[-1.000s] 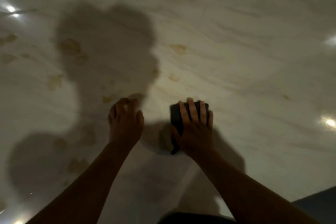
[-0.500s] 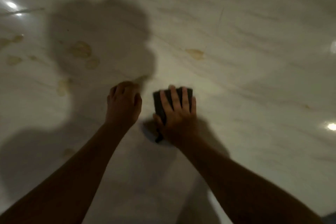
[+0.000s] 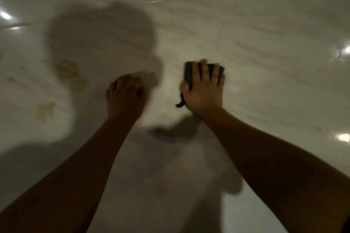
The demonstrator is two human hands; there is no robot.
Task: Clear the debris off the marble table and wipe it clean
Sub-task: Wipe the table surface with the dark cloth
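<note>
Dark cloth (image 3: 189,73) is pressed flat under the spread right hand (image 3: 203,91) on the marble table (image 3: 265,62). Left hand (image 3: 124,96) curled, blurred: hold cannot be told. Tan stains (image 3: 67,68) left of it may be smeared, not lifted, if wiped lightly.

Right hand (image 3: 203,91) presses dark cloth (image 3: 189,73) on stained marble table (image 3: 265,62); left hand (image 3: 124,98) rests beside.

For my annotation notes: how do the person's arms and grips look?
The left forearm and right forearm are bare, no sleeves. The left grip and right grip are bare hands: no gloves, watch or rings visible in the dim light.
</note>
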